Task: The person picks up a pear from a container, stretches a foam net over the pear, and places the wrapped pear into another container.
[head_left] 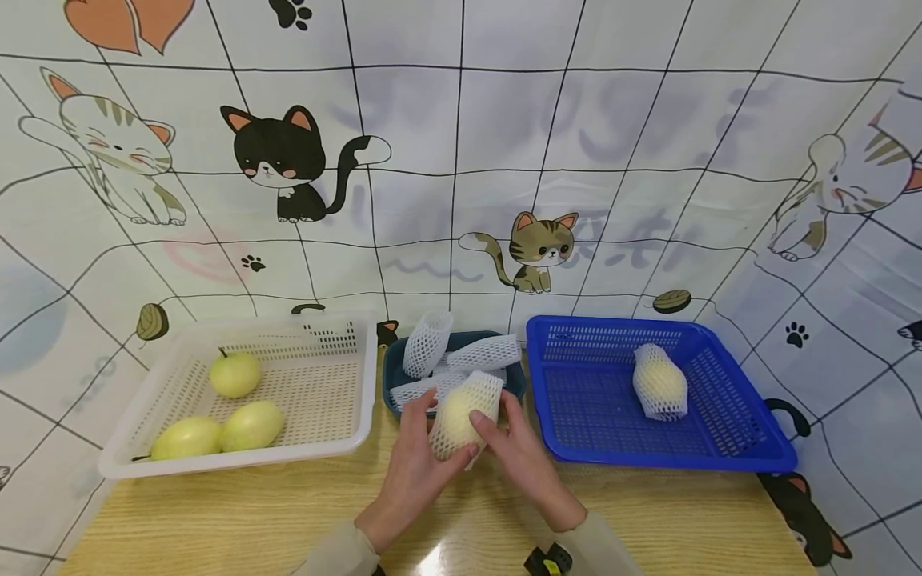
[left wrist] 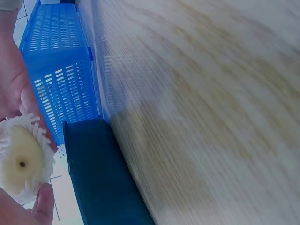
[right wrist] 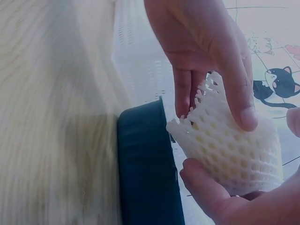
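A pale yellow pear in a white foam net (head_left: 467,412) is held between both hands above the table's middle. My left hand (head_left: 416,460) grips it from the left, thumb low on the net. On the other side my right hand (head_left: 520,456) holds it, thumb across the net's front. In the left wrist view the netted pear (left wrist: 21,159) shows its dark-centred end through the net's opening. The right wrist view shows the foam net (right wrist: 234,140) stretched around the fruit, its end sticking out loose. Just behind stands a dark teal basket (head_left: 392,400) with several foam nets (head_left: 483,353).
On the left a white basket (head_left: 360,416) holds three bare pears (head_left: 235,374). The blue basket (head_left: 591,400) on the right contains one netted pear (head_left: 659,384). All stand on a wood-grain table (head_left: 302,512) against a cat-patterned sheet (head_left: 418,200).
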{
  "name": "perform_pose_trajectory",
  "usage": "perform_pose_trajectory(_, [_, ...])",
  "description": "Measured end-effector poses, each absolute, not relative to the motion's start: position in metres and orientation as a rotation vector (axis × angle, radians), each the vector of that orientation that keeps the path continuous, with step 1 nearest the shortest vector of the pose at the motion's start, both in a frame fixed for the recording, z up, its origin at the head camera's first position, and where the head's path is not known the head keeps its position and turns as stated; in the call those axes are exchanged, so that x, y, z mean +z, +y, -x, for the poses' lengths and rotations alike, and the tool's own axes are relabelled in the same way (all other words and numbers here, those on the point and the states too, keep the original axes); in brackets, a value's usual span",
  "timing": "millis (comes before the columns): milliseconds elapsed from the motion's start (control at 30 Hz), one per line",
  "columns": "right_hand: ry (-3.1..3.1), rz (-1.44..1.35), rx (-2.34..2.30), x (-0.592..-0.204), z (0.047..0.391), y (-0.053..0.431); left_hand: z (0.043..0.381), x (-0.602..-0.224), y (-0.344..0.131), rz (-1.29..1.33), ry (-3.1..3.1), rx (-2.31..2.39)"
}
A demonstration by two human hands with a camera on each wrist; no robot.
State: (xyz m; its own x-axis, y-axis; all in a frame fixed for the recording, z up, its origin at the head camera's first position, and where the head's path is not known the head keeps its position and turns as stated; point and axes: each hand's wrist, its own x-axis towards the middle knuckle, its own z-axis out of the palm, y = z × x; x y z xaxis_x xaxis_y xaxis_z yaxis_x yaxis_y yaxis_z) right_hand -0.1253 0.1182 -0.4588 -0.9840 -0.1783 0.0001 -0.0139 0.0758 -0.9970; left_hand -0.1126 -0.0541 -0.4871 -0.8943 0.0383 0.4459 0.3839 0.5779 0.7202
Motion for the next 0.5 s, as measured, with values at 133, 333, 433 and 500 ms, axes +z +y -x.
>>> perform_pose_trajectory(133, [2.242,0.176,-2.050,-0.4551,0.1271,0.1161,0.1122,-0.4853,-0.0504,0.339,-2.409,-1.234])
perform_pose_trajectory(333, [2.269,0.119,-2.045,-0.4529,0.1293,0.1142,0.1113,-0.4836,-0.0450,0.353,-2.371,-1.212])
perform_pose_trajectory(433, [2.235,0.100,-2.071,-0.4515,0.1300,0.1156,0.1106,-0.4842,-0.0438,0.404,-2.339,-1.210])
perform_pose_trajectory(500, [2.206,0.080,-2.097,-0.4506,0.1307,0.1180,0.1104,-0.4851,-0.0436,0.453,-2.318,-1.217])
